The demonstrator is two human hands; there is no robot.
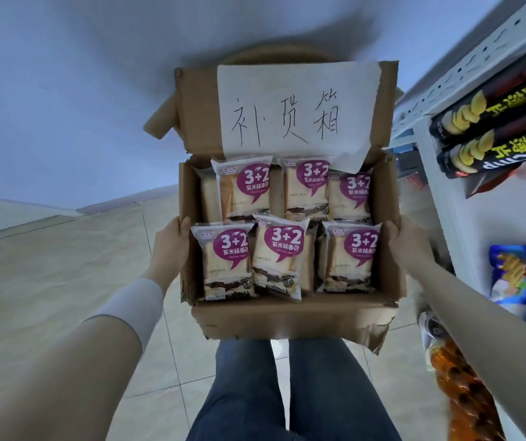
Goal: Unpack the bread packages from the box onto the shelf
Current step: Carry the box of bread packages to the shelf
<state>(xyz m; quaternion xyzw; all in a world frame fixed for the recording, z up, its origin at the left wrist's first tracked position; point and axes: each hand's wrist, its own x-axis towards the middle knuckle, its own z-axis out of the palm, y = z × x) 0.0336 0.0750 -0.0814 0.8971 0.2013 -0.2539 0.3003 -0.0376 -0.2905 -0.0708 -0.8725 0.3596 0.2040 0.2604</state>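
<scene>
An open cardboard box (290, 316) hangs in front of me above my legs. Inside lie several clear bread packages (282, 256) with purple "3+2" labels, in two rows. A white paper with handwritten characters is stuck on the raised far flap (299, 106). My left hand (167, 249) grips the box's left wall with the thumb over the rim. My right hand (406, 246) grips the right wall the same way. The white shelf (446, 198) stands at the right.
On the shelf lie black crisp tubes (494, 122), a blue snack bag (522, 275) and orange packets (465, 396) lower down. Beige floor tiles (64, 275) spread to the left, with a pale wall behind. My legs in jeans (287, 393) are below the box.
</scene>
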